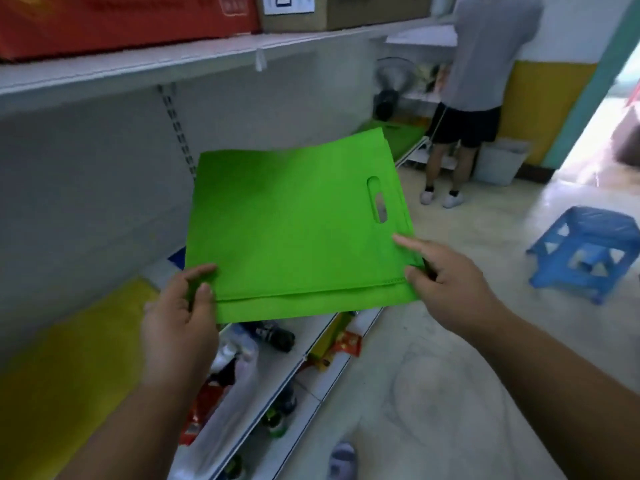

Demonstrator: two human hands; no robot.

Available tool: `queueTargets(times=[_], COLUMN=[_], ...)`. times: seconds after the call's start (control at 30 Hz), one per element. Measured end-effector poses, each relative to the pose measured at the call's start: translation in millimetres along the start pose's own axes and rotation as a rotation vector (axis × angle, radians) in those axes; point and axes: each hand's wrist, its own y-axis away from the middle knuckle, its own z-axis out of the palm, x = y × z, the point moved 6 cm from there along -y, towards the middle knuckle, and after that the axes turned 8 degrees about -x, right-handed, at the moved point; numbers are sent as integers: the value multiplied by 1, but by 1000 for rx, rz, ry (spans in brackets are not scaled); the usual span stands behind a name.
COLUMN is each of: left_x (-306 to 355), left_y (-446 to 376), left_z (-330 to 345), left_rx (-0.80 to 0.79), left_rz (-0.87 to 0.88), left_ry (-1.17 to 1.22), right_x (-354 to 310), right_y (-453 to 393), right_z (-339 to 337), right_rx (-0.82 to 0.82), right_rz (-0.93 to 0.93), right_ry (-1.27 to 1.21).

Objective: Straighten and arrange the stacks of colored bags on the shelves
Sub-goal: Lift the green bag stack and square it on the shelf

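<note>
Item: green bags (294, 230), flat stack, which I hold above the shelf (311, 341). Left hand (180, 317) pinches the near-left corner; right hand (446, 282) grips the near-right corner, forefinger extended. Yellow bags (69, 358) on the shelf, left.

One head-worn camera looks forward and down, close above the shelf (145, 64).

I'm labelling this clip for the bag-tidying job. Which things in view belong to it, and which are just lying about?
Part of the job:
green bags, gripped by left hand and right hand
yellow bags on the shelf
further green bags

Just lying about:
blue stool
red box
cardboard box
fan
white bin
</note>
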Motion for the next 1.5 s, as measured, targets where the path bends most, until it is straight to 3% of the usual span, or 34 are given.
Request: queueTargets(times=[0.33,0.53,0.9,1.33,1.5], left_x=[64,98,154,142,141], left_y=[-176,-243,-365,-486,-499], left_z=[216,338,503,580,610], left_rx=[-262,-270,-141,-37,53], left_rz=[41,70,-64,-354,-461], left_ry=[55,23,-61,-131,-172], right_x=[151,256,405,478,508], right_y=[-129,-204,-427,-653,-725], right_z=[-100,-141,-219,-195,-170], right_rx=[184,228,-11,-235,-452], right_rz=[261,287,162,-12,-102], right_ry=[144,136,152,78,30])
